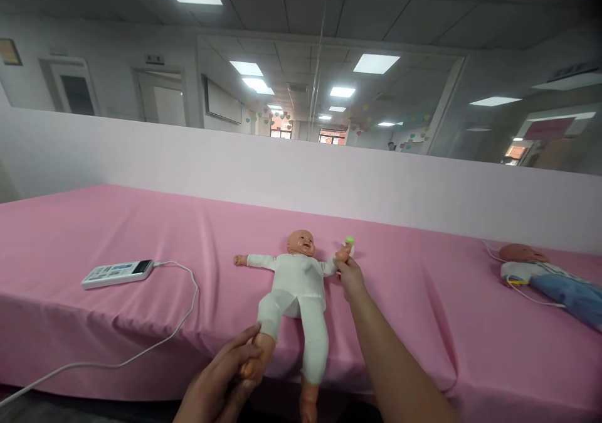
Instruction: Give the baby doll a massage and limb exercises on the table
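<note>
A baby doll [300,278] in white clothes lies on its back on the pink-covered table, head toward the wall and legs toward me. My left hand [230,369] is wrapped round the bare foot and lower leg of the doll's leg on the left. With my right hand [349,273] I grip the doll's forearm or wrist on the right. Just beyond those fingers is a small bottle-like object with a light green top [350,240], close to the doll's hand; whether anything holds it cannot be made out. The doll's other arm lies stretched out to the left.
A white box-shaped device [117,273] lies at the left, its white cable [181,326] running over the table edge. Another doll [550,282], in blue and white, lies at the far right with a thin tube. A low white wall [263,172] with glass above stands behind the pink cloth [399,322].
</note>
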{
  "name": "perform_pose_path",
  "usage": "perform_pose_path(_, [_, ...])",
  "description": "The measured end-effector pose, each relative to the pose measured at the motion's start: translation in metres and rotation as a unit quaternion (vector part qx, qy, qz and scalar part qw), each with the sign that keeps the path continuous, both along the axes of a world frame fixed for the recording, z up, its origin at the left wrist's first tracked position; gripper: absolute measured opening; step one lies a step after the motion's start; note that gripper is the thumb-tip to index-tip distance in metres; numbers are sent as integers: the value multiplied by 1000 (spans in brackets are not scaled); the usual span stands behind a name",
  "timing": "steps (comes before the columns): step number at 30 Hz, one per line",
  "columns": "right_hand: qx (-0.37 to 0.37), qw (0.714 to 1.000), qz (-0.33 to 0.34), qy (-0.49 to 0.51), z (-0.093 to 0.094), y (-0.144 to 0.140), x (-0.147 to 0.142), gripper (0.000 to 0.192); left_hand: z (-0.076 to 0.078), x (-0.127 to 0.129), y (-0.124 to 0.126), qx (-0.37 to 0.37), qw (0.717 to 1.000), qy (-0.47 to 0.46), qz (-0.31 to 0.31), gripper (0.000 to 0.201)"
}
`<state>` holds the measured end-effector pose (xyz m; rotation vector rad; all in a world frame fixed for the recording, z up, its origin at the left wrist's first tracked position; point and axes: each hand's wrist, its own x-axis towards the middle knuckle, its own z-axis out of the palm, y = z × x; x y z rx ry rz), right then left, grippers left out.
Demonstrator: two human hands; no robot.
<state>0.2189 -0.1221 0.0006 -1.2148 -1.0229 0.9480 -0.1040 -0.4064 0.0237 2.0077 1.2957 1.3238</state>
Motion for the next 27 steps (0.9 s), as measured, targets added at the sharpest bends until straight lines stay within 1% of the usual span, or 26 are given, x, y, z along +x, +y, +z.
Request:
perform_pose_path(1, [33, 998, 15, -52, 2, -9, -6, 40, 2, 3, 5, -7, 1000, 8, -8, 31])
perform_pose_path(3, [77, 987, 49, -129, 7, -24, -18, 40, 8, 11, 20, -28, 999, 10, -23, 31])
perform_pose_path(5, [114, 970, 84, -196, 13, -38, -29, 39, 14, 21, 39, -34, 999, -4, -36, 30])
perform_pose_path(6, [136, 956, 100, -240, 15, -44, -33, 39, 17, 26, 49, -26, 999, -11, -42, 29])
perform_pose_path(8, [184, 909, 120, -354, 19, -54, -40, 42, 21, 36, 69, -20, 998, -20, -52, 29])
perform_pose_path(10, [202, 864, 114, -447, 22, -62, -45, 49, 23, 43, 85, -26, 998, -31, -54, 30])
perform_pose_path(12, [195, 839, 94, -500, 23, -69, -47, 53, 21, 47, 95, -33, 997, -49, -47, 31])
perform_pose_path(14, [194, 826, 77, -524, 24, -74, -50, 54, 18, 49, 99, -33, 997, -66, -35, 32])
perform_pose_path(16, [206, 828, 64, -518, 25, -76, -52, 49, 14, 47, 96, -31, 997, -72, -29, 33])
perform_pose_path(17, [213, 835, 60, -504, 25, -76, -53, 45, 11, 45, 92, -28, 997, -72, -29, 34])
perform_pose_path(18, [218, 845, 58, -485, 26, -75, -52, 39, 8, 43, 86, -25, 997, -72, -30, 34])
perform_pose_path(20, [211, 876, 49, -431, 26, -71, -48, 28, 0, 35, 70, -34, 996, -72, -27, 34])
perform_pose_path(22, [175, 913, 24, -367, 26, -64, -39, 23, -10, 26, 51, -55, 996, -69, -12, 34])
perform_pose_path(23, [149, 928, 5, -341, 25, -60, -32, 25, -16, 21, 41, -64, 996, -66, 0, 34])
perform_pose_path(25, [98, 943, -37, -317, 21, -51, -17, 31, -29, 11, 22, -66, 996, -57, 18, 34])
perform_pose_path(27, [51, 945, -73, -315, 13, -43, 0, 35, -44, 2, 8, -55, 996, -61, 35, 34])
